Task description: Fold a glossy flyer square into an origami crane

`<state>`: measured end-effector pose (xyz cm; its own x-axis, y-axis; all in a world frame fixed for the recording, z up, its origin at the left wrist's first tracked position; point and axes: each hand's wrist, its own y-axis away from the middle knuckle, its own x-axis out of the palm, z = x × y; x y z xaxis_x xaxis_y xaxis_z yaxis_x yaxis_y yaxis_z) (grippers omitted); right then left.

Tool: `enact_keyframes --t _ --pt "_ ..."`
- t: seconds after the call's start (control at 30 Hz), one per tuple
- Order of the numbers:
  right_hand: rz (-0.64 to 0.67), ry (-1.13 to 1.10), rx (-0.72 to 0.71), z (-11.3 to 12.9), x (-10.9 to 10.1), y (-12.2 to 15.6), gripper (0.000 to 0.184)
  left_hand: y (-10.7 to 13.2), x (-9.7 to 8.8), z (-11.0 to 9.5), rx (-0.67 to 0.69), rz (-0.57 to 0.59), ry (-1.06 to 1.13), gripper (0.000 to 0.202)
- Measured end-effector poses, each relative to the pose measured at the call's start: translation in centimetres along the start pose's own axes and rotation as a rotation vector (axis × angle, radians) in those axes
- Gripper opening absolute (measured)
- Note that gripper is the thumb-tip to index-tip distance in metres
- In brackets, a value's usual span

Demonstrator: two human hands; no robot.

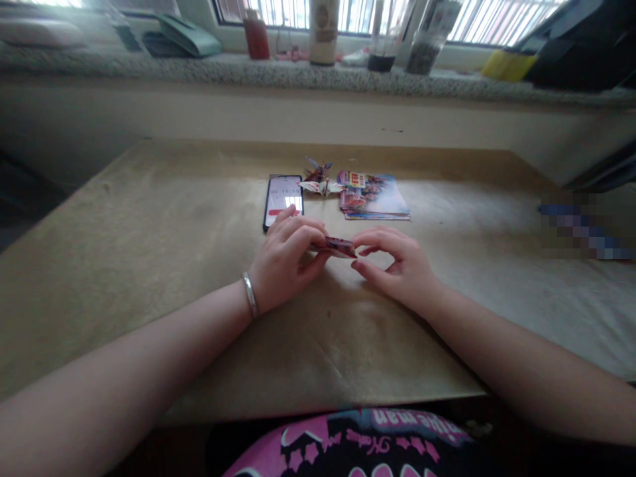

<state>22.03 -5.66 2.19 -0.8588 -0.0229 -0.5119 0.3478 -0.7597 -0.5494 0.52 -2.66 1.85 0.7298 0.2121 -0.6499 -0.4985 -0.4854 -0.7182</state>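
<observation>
My left hand (293, 248), with a silver bangle at its wrist, is closed on a small folded piece of printed paper (340, 247), dark red with a pale lower edge. The paper is low over the table, and its left part is hidden under the fingers. Around its right end curve the fingers of my right hand (392, 258). The right thumb and index finger stand apart; the index fingertip is at the paper's upper corner, and I cannot tell whether it touches.
Beyond my hands lie a phone (285, 192) showing a timer, folded paper figures (322, 185) and a stack of printed sheets (382, 199). The table (163, 245) meets a wall below a stone sill (278, 71) holding bottles. A blurred blue strip (586, 232) lies far right.
</observation>
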Motion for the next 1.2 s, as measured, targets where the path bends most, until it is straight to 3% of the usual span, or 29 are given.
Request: enact_keyframes --t 0.3,0.47,0.67,0.8,0.93,1.2 --pt "-0.084 0.149 -0.008 0.4 0.3 -0.2 0.003 0.2 0.3 -0.1 -0.001 0.008 0.089 0.012" --pt "-0.107 0.201 -0.016 0.7 0.5 0.0 0.006 0.3 0.2 -0.4 -0.028 0.008 0.118 0.034" --pt "-0.089 0.349 -0.014 1.8 -0.9 -0.8 0.009 -0.8 -0.5 -1.4 -0.029 0.045 0.103 0.02" --pt "0.016 0.538 0.011 3.0 -2.2 -2.1 0.007 -2.4 -0.8 -2.9 -0.121 0.028 0.126 0.013" --pt "0.013 0.634 0.008 3.9 -2.6 -2.9 0.004 -3.5 -0.8 -4.1 -0.201 0.018 0.068 0.011" --pt "-0.045 0.501 0.038 3.2 -1.8 -2.0 0.006 -3.0 -0.3 -3.7 -0.193 -0.098 0.146 0.006"
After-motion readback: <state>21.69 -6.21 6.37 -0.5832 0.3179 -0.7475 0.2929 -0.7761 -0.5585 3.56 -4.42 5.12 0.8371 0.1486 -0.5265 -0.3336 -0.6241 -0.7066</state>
